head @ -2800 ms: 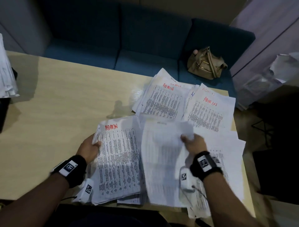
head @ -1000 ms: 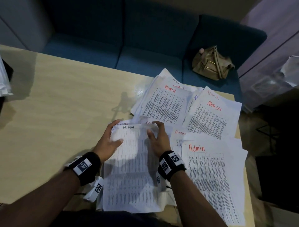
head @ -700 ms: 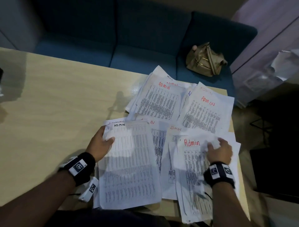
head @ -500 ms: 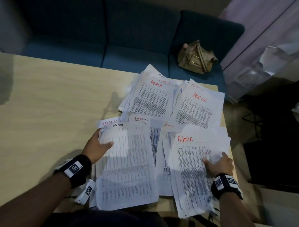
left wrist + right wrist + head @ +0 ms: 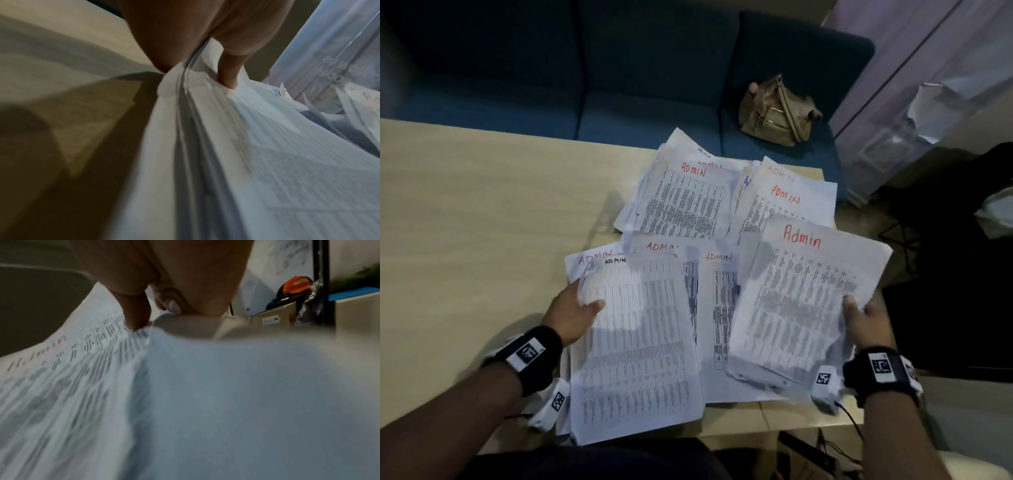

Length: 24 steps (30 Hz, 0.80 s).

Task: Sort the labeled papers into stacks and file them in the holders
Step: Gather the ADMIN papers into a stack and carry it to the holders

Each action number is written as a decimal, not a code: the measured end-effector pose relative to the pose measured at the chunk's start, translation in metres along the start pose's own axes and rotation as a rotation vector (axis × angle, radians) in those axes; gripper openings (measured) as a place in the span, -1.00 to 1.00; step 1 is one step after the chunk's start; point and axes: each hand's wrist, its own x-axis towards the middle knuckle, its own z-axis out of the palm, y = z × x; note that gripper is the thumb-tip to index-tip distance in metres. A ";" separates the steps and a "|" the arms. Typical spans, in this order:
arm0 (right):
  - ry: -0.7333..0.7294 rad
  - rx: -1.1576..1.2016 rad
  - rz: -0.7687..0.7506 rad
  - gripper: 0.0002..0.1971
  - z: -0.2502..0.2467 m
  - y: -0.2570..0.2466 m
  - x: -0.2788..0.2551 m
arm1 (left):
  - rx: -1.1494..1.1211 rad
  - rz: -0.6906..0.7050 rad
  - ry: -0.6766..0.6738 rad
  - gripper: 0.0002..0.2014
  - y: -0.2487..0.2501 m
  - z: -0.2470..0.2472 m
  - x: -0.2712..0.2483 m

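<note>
Printed sheets headed "ADMIN" lie spread over the right half of the wooden table [image 5: 465,212]. My left hand [image 5: 573,313] grips the left edge of a stack topped by a black "ADMIN" sheet [image 5: 633,346], thumb [image 5: 228,76] on top and fingers under it. My right hand [image 5: 866,318] pinches the right edge of a thick bundle headed "Admin" in red [image 5: 801,301], lifted and tilted above the table; its thumb [image 5: 135,313] presses the top page. More "ADMIN" sheets [image 5: 685,202] lie behind, and others [image 5: 717,301] between the two stacks. No holders are in view.
A blue sofa [image 5: 619,85] runs along the table's far side, with a tan handbag [image 5: 777,113] on its right seat. Past the table's right edge is dark floor with clutter [image 5: 962,240]. The right wrist view shows a box and an orange object [image 5: 296,283].
My right hand left the stack it pressed with the left, reached right, took the red "Admin" bundle by its right edge and lifted it. My left hand stayed on its stack.
</note>
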 end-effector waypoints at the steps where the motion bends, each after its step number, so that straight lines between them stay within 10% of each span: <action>1: -0.040 -0.055 0.018 -0.62 0.004 0.004 0.004 | -0.003 0.004 0.000 -0.55 0.001 0.000 0.000; 13: -0.181 0.029 -0.068 -0.71 0.048 -0.039 -0.001 | -0.039 -0.035 -0.002 -0.55 0.003 0.001 -0.001; 21: -0.241 0.903 -0.177 -0.91 0.032 -0.129 -0.039 | -0.187 -0.069 0.061 -0.71 0.004 0.000 0.003; 24: -0.346 0.668 -0.246 -0.81 0.083 -0.125 -0.061 | -0.190 -0.084 0.095 -0.72 0.006 0.001 0.005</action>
